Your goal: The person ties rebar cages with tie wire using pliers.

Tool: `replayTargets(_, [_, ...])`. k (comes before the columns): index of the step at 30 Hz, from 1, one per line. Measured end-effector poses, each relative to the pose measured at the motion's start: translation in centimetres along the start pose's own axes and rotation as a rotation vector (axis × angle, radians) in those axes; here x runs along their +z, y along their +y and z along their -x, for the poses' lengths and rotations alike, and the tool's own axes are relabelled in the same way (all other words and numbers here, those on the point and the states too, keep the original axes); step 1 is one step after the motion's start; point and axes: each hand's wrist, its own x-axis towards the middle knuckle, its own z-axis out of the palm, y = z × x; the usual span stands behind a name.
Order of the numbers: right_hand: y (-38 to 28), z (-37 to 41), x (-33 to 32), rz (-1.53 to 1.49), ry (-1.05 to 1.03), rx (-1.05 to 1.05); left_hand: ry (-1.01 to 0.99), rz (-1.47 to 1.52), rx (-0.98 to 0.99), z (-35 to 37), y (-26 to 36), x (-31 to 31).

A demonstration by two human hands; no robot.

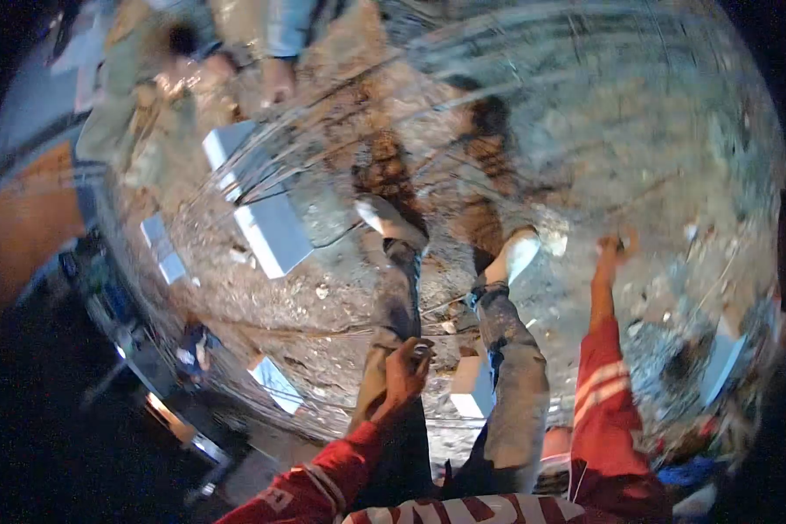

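My left hand (403,377) is closed in front of my left thigh. A small dark, shiny bit shows at its fingertips, too small to name. My right hand (618,245) is stretched out over the ground to the right of my right shoe (517,253). Motion smears its fingers, and I cannot make out whether anything is in it. Long thin rods (358,77) run across the ground ahead of me, blurred, passing over white-sided blocks (273,232) to the left.
At the upper left another person's hand (279,80) reaches down near the rods. A pale block (472,384) stands by my right leg, and a flat white piece (276,384) lies to the left. The earth is rough, with scattered stones. A blue-white slab (722,360) sits far right.
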Motion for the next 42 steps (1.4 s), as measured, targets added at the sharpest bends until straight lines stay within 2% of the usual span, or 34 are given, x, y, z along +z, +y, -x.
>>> replayTargets(1, [2.7,1.2,-2.3,0.133,0.050,-0.154,-0.016,0.084,-0.039,0.7,1.2,0.4])
replayTargets(2, [-3.4,3.6,-2.2,0.065,-0.023,-0.173,-0.041,0.171,-0.074,1.4,2.5,0.7])
replayTargets(3, [-12.6,7.7,-1.4,0.002,-0.093,-0.188,-0.062,0.105,-0.064,2.0,4.2,0.8])
replayTargets(4, [-19.2,11.1,-0.9,0.114,-0.151,-0.233,-0.085,0.039,-0.054,2.3,6.6,0.7])
replayTargets(5, [-24.5,13.9,-0.7,0.228,-0.205,-0.280,-0.168,0.317,-0.017,2.2,10.8,0.0])
replayTargets(6, [-28.2,15.9,-0.9,0.356,-0.237,-0.430,-0.221,0.287,0.181,1.7,13.8,-1.1])
replayTargets(7, [-31.5,17.6,-0.9,0.478,-0.265,-0.584,-0.249,0.283,0.245,1.3,16.1,-1.2])
replayTargets(8, [-35.0,19.7,-0.8,0.514,-0.296,-0.549,-0.098,0.163,0.532,0.8,17.9,-0.9])
replayTargets(9, [-38.3,21.9,-0.4,0.555,-0.327,-0.512,-0.254,0.253,0.429,0.6,21.1,-1.8])
replayTargets(10, [-41.0,23.7,0.2,0.560,-0.348,-0.544,-0.183,0.293,0.581,0.3,23.3,-1.9])
replayTargets(11, [-43.4,25.3,0.8,0.647,-0.372,-0.652,-0.236,0.399,0.604,0.1,25.0,-2.1])
replayTargets(12, [-45.6,27.1,1.3,0.736,-0.394,-0.759,-0.207,0.386,0.727,-0.1,26.2,-2.3])
replayTargets(14, [-49.9,30.2,3.8,0.807,-0.571,-0.967,-0.132,0.494,0.863,0.0,28.1,-2.7])
replayTargets(15, [-51.0,31.4,4.7,0.806,-0.665,-1.025,-0.115,0.509,0.869,0.2,28.1,-3.4])
replayTargets(17, [-53.3,33.9,8.0,0.792,-0.820,-1.104,-0.203,0.751,0.964,0.1,27.6,-4.9])
replayTargets(18, [-53.7,34.6,9.1,0.789,-0.888,-1.106,-0.192,0.760,0.969,0.0,27.0,-5.8])
replayTargets(19, [-53.0,34.8,9.6,0.794,-0.894,-1.114,-0.118,0.773,0.877,-0.1,26.2,-6.8])
replayTargets(20, [-51.1,34.5,9.7,0.660,-0.701,-0.999,-0.047,0.783,0.781,-0.1,25.3,-8.0])
replayTargets(21, [-49.4,34.1,10.6,0.528,-0.514,-0.879,-0.068,0.844,0.736,-0.5,24.9,-10.5])
replayTargets(22, [-47.8,33.8,12.2,0.533,-0.525,-0.887,-0.055,0.852,0.737,-0.9,23.6,-11.5])
replayTargets(24, [-44.4,33.1,15.5,0.165,-0.474,-0.003,-0.048,0.875,0.670,-1.3,20.4,-13.0])
replayTargets(25, [-42.8,32.3,16.6,-0.085,-0.653,0.451,-0.158,0.879,0.628,-1.0,18.8,-14.0])
replayTargets(26, [-38.8,30.0,17.0,-0.009,-0.920,0.582,-0.064,0.853,0.638,-0.5,17.6,-14.6])
replayTargets(28, [-41.7,33.0,24.2,-0.696,-0.274,1.163,-0.307,0.971,0.400,1.0,14.4,-17.8])
replayTargets(30, [-35.1,26.8,24.9,-0.796,-0.353,1.035,-0.222,0.995,0.232,2.4,9.8,-21.3])
replayTargets(32, [-30.9,22.3,26.1,-0.798,-0.171,0.992,-0.024,0.889,0.117,3.5,7.2,-28.4])
replayTargets(34, [-28.5,20.8,26.7,-0.670,-0.107,0.909,0.259,1.317,-0.095,4.2,2.5,-31.6])
replayTargets(36, [-27.2,20.7,27.6,-0.538,-0.054,0.840,0.371,1.546,-0.033,4.1,-3.2,-34.7])
replayTargets(38, [-26.1,20.8,27.6,-0.415,-0.061,0.656,0.485,1.536,-0.117,4.4,-8.5,-37.6])
replayTargets(39, [-19.3,13.2,22.9,-0.305,-0.076,0.600,0.556,1.685,-0.197,4.4,-11.3,-38.7])
replayTargets(40, [-18.8,13.7,23.4,-0.298,-0.072,0.604,0.625,1.832,-0.281,4.4,-14.2,-39.7])
replayTargets(42, [-19.2,13.4,20.8,-0.035,-0.216,0.183,0.574,1.858,-0.364,4.0,-19.1,-41.4])
